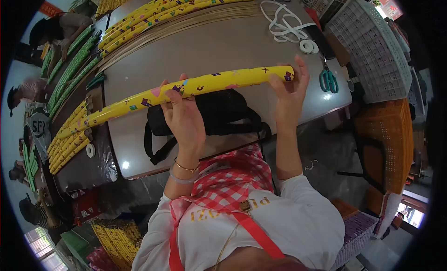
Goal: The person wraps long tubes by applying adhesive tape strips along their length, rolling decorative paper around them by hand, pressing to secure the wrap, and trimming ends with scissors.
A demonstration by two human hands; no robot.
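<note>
A long yellow tube [216, 81] with a colourful printed pattern is held across the front of me above the table. My left hand [184, 115] grips it near its middle, thumb in front and fingers behind. At the tube's right end, my right hand [289, 91] has its thumb on the near side and its fingers around the end. The tube's left end reaches over a stack of similar yellow tubes [70, 154]. Beneath it on the table lies a black bag [223, 110] with straps, partly hidden by my left hand and the tube.
More yellow tubes [186, 4] and thin tan strips [177, 30] lie at the table's back. White strapping [281, 26], tape rolls [307, 46] and green-handled scissors [328, 80] are at the right. Green tubes [74, 71] lie left, near other people. A white crate [372, 52] stands right.
</note>
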